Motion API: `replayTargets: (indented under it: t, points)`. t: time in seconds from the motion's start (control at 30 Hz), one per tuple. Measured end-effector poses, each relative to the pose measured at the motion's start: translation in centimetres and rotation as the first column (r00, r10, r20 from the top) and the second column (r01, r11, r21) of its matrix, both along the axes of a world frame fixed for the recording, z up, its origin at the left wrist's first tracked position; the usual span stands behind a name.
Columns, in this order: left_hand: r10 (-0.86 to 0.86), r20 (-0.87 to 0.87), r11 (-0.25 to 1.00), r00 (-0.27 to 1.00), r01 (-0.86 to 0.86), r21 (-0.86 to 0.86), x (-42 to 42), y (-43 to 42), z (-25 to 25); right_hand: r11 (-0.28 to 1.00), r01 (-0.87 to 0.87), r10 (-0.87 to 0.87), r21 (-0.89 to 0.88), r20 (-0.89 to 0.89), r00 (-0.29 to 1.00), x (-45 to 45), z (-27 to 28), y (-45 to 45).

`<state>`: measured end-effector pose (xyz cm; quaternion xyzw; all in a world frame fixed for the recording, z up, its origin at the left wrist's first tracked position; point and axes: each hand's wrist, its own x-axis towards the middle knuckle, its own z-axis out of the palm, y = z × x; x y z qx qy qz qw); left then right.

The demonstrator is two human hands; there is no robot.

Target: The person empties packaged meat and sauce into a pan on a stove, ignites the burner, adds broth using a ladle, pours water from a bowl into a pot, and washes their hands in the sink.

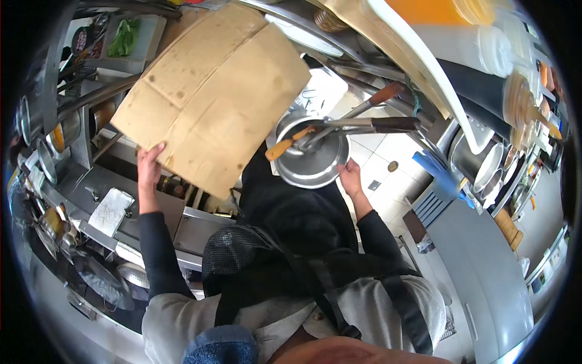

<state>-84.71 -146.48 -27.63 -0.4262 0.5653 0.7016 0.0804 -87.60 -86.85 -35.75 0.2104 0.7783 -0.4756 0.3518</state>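
A large piece of stained brown cardboard point(212, 91) is held at its lower left edge by my left hand point(150, 167), whose fingers are closed on it. My right hand point(349, 180) grips the rim of a round metal pot point(315, 167) in front of my body. Several utensils lean in the pot: one with an orange-brown wooden end point(285, 147), one with a reddish wooden handle point(386, 93), and one with a dark handle point(394, 125). The cardboard's right edge is close beside the pot.
At left are a metal counter point(160, 215) with a folded white cloth point(112, 211) and a tray of green leaves point(125, 37). Squeeze bottles point(479, 48) stand at upper right. A blue slotted utensil point(438, 173) and a grey cabinet point(485, 267) are at right.
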Motion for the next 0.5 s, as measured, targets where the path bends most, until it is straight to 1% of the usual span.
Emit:
replayTargets:
  t: [0.03, 0.1, 0.17, 0.2, 0.23, 0.3, 0.37, 0.4, 0.43, 0.47, 0.5]
  points:
    - [0.004, -0.004, 1.0, 1.0, -0.004, -0.031, 1.6, -0.9, 2.0, 0.999, 0.002, -0.004, -0.032, -0.06, 0.998, -0.6, -1.1, 0.2]
    - [0.045, 0.034, 0.994, 0.998, -0.041, -0.1, 4.2, -1.8, 6.5, 0.992, 0.05, -0.064, -0.113, -0.124, 0.99, -2.9, -2.0, -0.6]
    - [0.092, 0.061, 0.982, 0.994, -0.08, -0.171, 7.2, -2.8, 9.9, 0.998, 0.04, -0.046, -0.038, -0.185, 0.982, -6.1, -1.4, -2.3]
    - [0.142, 0.021, 0.965, 0.99, -0.134, -0.225, 7.7, -1.9, 12.1, 0.998, 0.068, -0.067, 0.0, -0.172, 0.983, -7.2, -1.9, -2.7]
    - [0.144, 0.01, 0.957, 0.99, -0.137, -0.254, 8.7, -1.6, 14.1, 0.995, 0.1, -0.098, 0.007, -0.15, 0.984, -7.4, -5.4, -1.9]
    - [0.158, -0.018, 0.937, 0.987, -0.155, -0.314, 11.0, -1.0, 17.5, 0.987, 0.145, -0.155, -0.062, -0.199, 0.968, -9.1, -6.5, -2.8]
    - [0.229, -0.056, 0.885, 0.972, -0.231, -0.404, 13.7, -0.3, 20.7, 0.969, 0.228, -0.237, -0.094, -0.101, 0.966, -9.5, -6.5, -2.0]
    - [0.259, -0.128, 0.853, 0.957, -0.289, -0.434, 12.9, 2.3, 23.3, 0.961, 0.25, -0.258, -0.119, -0.051, 0.965, -10.3, -7.1, -1.8]
    - [0.314, -0.138, 0.815, 0.939, -0.341, -0.468, 14.1, 2.9, 24.7, 0.96, 0.228, -0.239, -0.162, -0.053, 0.97, -10.3, -8.4, -0.8]
    - [0.386, -0.158, 0.755, 0.909, -0.409, -0.512, 15.9, 3.2, 26.6, 0.911, 0.328, -0.333, -0.248, 0.026, 0.943, -10.6, -7.9, -1.4]
    - [0.418, -0.181, 0.707, 0.89, -0.444, -0.551, 18.1, 3.5, 28.3, 0.899, 0.289, -0.265, -0.329, 0.115, 0.957, -10.8, -8.8, -0.8]
